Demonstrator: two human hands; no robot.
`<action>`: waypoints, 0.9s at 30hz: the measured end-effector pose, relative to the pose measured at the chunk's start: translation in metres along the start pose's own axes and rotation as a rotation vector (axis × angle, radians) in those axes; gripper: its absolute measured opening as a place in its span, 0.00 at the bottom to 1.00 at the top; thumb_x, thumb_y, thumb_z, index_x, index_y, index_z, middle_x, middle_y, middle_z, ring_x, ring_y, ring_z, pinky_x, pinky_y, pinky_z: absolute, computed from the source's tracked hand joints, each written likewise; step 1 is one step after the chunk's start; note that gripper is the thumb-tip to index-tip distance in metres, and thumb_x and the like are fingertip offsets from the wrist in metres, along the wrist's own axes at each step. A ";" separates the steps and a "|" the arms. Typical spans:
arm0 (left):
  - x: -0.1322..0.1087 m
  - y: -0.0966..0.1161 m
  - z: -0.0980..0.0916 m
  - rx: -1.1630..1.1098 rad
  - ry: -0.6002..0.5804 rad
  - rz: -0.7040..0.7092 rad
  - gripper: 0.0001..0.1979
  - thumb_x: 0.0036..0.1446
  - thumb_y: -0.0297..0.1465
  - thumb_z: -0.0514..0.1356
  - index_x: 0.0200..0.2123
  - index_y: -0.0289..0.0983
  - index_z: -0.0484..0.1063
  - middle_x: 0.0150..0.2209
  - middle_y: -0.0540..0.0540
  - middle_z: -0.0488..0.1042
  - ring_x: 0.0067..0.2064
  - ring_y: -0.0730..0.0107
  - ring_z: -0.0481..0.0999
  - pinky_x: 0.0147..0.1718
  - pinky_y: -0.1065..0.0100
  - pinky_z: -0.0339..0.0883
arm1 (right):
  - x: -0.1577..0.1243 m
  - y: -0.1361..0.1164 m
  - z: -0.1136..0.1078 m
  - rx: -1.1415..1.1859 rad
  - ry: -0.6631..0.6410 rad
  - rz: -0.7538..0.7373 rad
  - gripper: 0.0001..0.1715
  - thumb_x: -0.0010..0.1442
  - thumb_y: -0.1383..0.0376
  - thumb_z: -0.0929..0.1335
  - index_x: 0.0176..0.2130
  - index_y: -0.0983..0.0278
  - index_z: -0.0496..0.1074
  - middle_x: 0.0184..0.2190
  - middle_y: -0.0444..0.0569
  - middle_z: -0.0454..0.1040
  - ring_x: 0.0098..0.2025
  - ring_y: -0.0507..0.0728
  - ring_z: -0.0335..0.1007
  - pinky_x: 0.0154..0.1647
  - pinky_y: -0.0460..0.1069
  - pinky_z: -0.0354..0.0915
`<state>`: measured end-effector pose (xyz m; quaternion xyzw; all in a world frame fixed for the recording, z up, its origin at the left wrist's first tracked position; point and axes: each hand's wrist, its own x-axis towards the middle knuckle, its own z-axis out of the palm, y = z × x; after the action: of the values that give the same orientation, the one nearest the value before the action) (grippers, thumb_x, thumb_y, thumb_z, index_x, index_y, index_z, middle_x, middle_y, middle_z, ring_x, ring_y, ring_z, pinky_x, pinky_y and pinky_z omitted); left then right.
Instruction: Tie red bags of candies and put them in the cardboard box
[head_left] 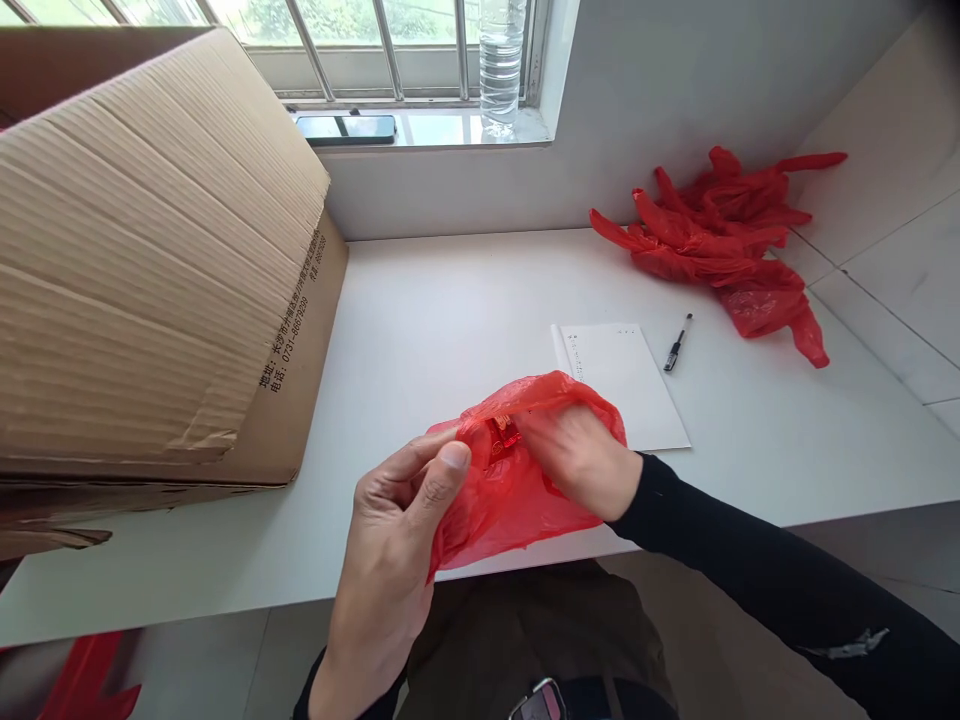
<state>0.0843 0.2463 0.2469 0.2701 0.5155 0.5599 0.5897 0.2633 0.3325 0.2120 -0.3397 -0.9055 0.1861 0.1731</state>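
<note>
The plastic bag (510, 510) is sheer red, and the heap of bags (720, 230) matches. The packet (502, 434) inside is red with yellowish marks. The cardboard box (150, 260) is tan, with parallel ridges and black print. The counter (442, 310) is white; so is the paper (626, 390), dotted with dark marks. The right sleeve (735, 555) is black with a pale streak.

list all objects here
thin plastic bag: 1, red, front centre
shiny packet: 1+, red, inside bag
crumpled plastic bags: several, red, right
paper notepad: 1, white, behind bag
slim pen: 1, black, beside notepad
cardboard box: 1, brown, left
flat phone: 1, dark, windowsill
plastic bottle: 1, clear, windowsill
metal bars: several, silver, above windowsill
flat table: 1, white, beneath
unidentified object: 1+, red, lower left
left hand: 1, bare, bag's rim
right hand: 1, bare, inside bag
</note>
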 end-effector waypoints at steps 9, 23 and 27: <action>0.001 -0.001 0.001 -0.086 -0.063 -0.034 0.10 0.59 0.32 0.70 0.44 0.48 0.85 0.36 0.50 0.81 0.37 0.70 0.79 0.39 0.70 0.75 | 0.009 0.014 -0.011 -0.054 -0.042 0.043 0.16 0.66 0.77 0.60 0.39 0.65 0.74 0.36 0.52 0.78 0.38 0.58 0.74 0.41 0.52 0.69; 0.003 -0.006 0.002 -0.146 0.050 -0.028 0.06 0.56 0.34 0.72 0.39 0.48 0.84 0.38 0.53 0.80 0.37 0.73 0.77 0.36 0.75 0.75 | -0.001 0.001 -0.014 -0.345 -0.108 0.120 0.18 0.48 0.82 0.64 0.35 0.63 0.72 0.25 0.51 0.74 0.23 0.58 0.69 0.20 0.52 0.60; 0.003 -0.007 0.003 -0.146 0.058 -0.040 0.06 0.56 0.35 0.72 0.39 0.48 0.84 0.38 0.54 0.79 0.40 0.72 0.78 0.37 0.76 0.75 | -0.011 0.016 0.001 -0.086 0.010 -0.021 0.20 0.66 0.76 0.57 0.49 0.65 0.72 0.47 0.59 0.79 0.51 0.65 0.77 0.52 0.60 0.74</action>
<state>0.0897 0.2482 0.2410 0.1998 0.4952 0.5918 0.6038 0.2792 0.3364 0.2014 -0.3381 -0.9154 0.1435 0.1647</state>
